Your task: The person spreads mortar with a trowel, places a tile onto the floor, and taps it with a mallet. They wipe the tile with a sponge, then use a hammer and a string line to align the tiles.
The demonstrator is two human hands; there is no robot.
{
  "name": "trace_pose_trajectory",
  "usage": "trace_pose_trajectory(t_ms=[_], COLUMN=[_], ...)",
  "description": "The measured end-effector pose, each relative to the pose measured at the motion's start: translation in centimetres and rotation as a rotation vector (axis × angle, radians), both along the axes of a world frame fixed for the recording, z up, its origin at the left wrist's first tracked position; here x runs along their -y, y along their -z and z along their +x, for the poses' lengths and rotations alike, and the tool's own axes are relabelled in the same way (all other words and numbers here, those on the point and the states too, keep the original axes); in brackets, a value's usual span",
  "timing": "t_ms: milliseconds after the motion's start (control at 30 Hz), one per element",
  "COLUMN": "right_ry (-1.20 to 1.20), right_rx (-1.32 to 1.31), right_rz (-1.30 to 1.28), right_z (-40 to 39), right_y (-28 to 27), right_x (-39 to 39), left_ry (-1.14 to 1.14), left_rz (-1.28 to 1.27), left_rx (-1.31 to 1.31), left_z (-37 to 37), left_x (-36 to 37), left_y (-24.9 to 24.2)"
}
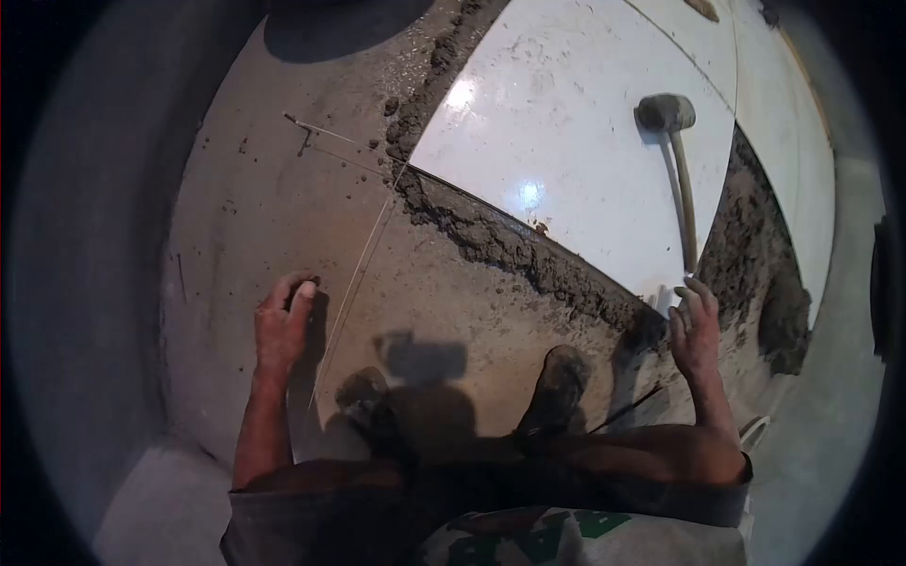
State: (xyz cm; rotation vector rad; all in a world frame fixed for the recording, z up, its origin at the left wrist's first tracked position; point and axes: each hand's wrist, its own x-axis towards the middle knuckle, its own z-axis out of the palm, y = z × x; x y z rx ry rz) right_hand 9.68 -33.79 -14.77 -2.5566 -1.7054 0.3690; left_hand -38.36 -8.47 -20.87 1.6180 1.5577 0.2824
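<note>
My left hand (280,325) is over the bare floor (236,255) at left, thumb and fingers drawn together around a small dark bit that I cannot make out. Beside it a thin string (357,274) runs across the floor. At right, my right hand (696,330) is by the near corner of a large white tile (557,123), its fingers bent but apart, with nothing visible in them. Just beyond its fingertips ends the wooden handle of a rubber mallet (670,113), which lies on the tile.
Wet mortar (528,259) borders the tile's left and near edges, with more mortar (746,226) in a gap at right. Further white tiles (788,141) lie beyond it. A dark round container (344,28) stands at the top. My shoes (555,387) are on the floor between my hands.
</note>
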Motion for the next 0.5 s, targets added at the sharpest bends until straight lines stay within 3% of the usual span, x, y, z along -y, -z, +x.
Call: trace_pose_trajectory(t_ms=[67,133,233,367,500], right_ry=[0.068,0.302,0.359,0.308,0.229], right_rx=[-0.017,0.071,0.08,0.061,0.009], right_rz=[0.037,-0.039,-0.157,-0.134,-0.111], right_z=[1.4,3.0,3.6,5.2,5.3], right_y=[1.4,2.9,2.7,4.9,4.5], right_x=[3.0,6.1,8.1,11.4,9.9], left_ry=[0.037,0.072,0.064,0.172,0.217], left_rz=[-0.035,-0.06,-0.065,0.03,0.076], left_rx=[-0.021,-0.014,-0.033,-0.157,-0.174], left_z=[1.2,2.4,3.9,4.4,3.9], left_x=[0.2,0.4,0.3,-0.8,-1.9], left_y=[-0.1,-0.2,-0.4,0.0,0.4])
